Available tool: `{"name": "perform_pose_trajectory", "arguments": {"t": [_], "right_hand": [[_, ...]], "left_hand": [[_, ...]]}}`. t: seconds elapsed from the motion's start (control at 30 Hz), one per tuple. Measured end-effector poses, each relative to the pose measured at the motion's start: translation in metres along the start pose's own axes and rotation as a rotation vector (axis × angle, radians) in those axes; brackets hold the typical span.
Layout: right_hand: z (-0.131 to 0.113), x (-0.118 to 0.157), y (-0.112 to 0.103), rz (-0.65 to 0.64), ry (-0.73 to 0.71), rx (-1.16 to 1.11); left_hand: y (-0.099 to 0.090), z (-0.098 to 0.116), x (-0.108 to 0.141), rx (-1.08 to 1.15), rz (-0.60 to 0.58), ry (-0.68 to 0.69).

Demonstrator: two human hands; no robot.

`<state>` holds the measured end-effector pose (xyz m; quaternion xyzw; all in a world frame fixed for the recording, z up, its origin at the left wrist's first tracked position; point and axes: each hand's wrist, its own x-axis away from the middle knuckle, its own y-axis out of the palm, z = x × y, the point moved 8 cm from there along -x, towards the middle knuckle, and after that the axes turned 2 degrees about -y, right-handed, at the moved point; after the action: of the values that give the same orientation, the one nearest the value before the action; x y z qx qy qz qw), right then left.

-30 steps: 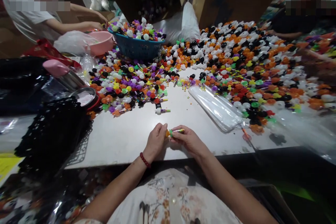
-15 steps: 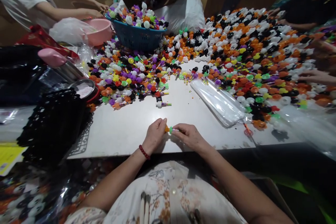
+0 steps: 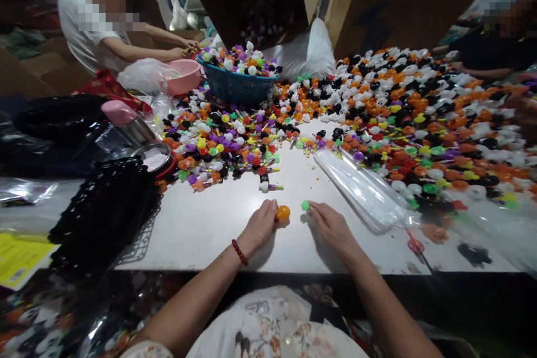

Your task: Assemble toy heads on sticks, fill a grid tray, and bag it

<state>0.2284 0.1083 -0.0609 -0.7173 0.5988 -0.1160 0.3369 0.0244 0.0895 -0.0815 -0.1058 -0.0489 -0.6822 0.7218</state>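
My left hand (image 3: pixel 259 225), with a red bead bracelet at the wrist, pinches an orange round piece (image 3: pixel 283 213) over the white table (image 3: pixel 201 229). To its right, my right hand (image 3: pixel 333 225) holds a small green piece (image 3: pixel 305 206) between thumb and fingertips. The two pieces are apart. Beyond my hands, a small toy with a white top (image 3: pixel 264 186) lies on the table. Many colourful small toys (image 3: pixel 218 134) are heaped at the left, and a larger heap (image 3: pixel 419 106) of orange, white and black ones covers the right.
Clear plastic bags (image 3: pixel 363 190) lie right of centre, near red-handled scissors (image 3: pixel 415 245). A blue basket (image 3: pixel 239 86) of toys and a pink basin (image 3: pixel 182 78) stand at the back. Black mesh trays (image 3: pixel 100 207) lie left. Other people work at both far sides.
My hands have moved apart, separating the orange and green pieces that were together between them. The camera view has tilted up and shifted left.
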Motion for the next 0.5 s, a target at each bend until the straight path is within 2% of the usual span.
{"name": "perform_pose_trajectory", "arguments": {"t": [0.1,0.2,0.27,0.3,0.37,0.43,0.5], "right_hand": [[-0.007,-0.02,-0.007,0.131,-0.164,0.34],[-0.029,-0.043,0.017,0.057,-0.288,0.422],[-0.038,-0.054,0.031,-0.002,-0.32,0.427],[-0.037,-0.058,0.032,-0.004,-0.315,0.431],[-0.026,-0.059,0.021,0.041,-0.279,0.436],[-0.004,-0.05,-0.004,0.13,-0.225,0.437],[0.02,-0.036,-0.033,0.219,-0.167,0.438]], "left_hand": [[-0.021,-0.01,-0.012,-0.154,0.047,-0.057],[-0.043,-0.005,-0.021,-0.263,0.135,-0.009],[-0.049,0.002,-0.021,-0.335,0.172,0.032],[-0.049,0.005,-0.019,-0.369,0.176,0.048],[-0.043,0.01,-0.014,-0.429,0.166,0.081],[-0.028,0.016,-0.007,-0.491,0.141,0.169],[-0.005,0.023,0.001,-0.554,0.094,0.305]]}}
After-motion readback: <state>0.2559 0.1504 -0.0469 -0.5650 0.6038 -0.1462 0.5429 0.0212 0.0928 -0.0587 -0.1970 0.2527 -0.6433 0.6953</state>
